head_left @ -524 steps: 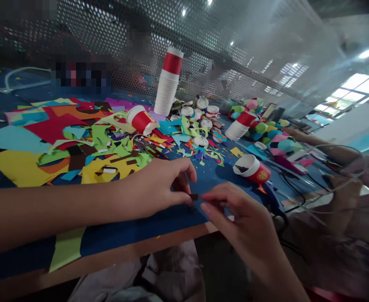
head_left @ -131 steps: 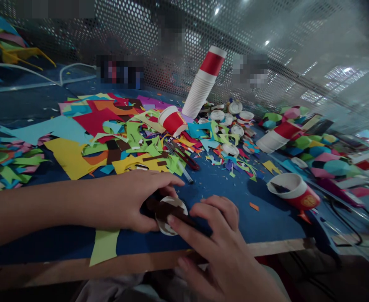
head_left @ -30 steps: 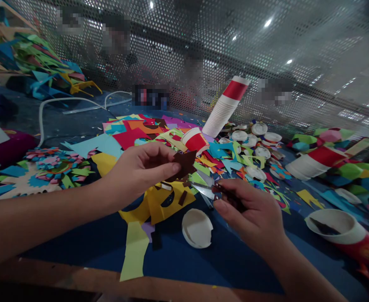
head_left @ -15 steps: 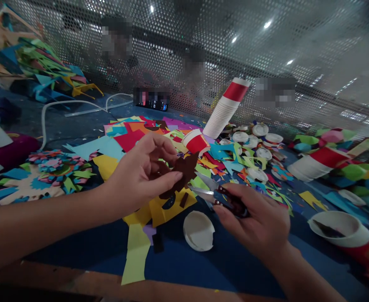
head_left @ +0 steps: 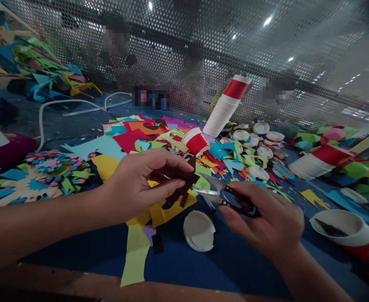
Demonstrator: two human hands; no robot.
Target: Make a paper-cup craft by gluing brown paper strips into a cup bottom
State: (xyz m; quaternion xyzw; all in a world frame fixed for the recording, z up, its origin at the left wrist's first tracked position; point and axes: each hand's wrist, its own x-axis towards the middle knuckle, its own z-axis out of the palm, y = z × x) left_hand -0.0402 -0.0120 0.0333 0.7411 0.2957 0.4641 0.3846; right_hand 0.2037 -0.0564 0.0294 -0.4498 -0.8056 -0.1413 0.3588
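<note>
The left hand pinches brown paper, partly hidden by its fingers. A shallow white dish lies nearer the table edge. The scissors, blades apart, point leftward and slightly away, long axis running from the right hand, which grips the handles, toward the paper. At far right, a tilted cup, cut off, contains an indistinct dark piece.

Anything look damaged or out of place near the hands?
The shallow white dish by the scissors has a ragged notch in its right rim, so it looks torn or cut. A red-and-white paper cup sits tilted among paper scraps.
</note>
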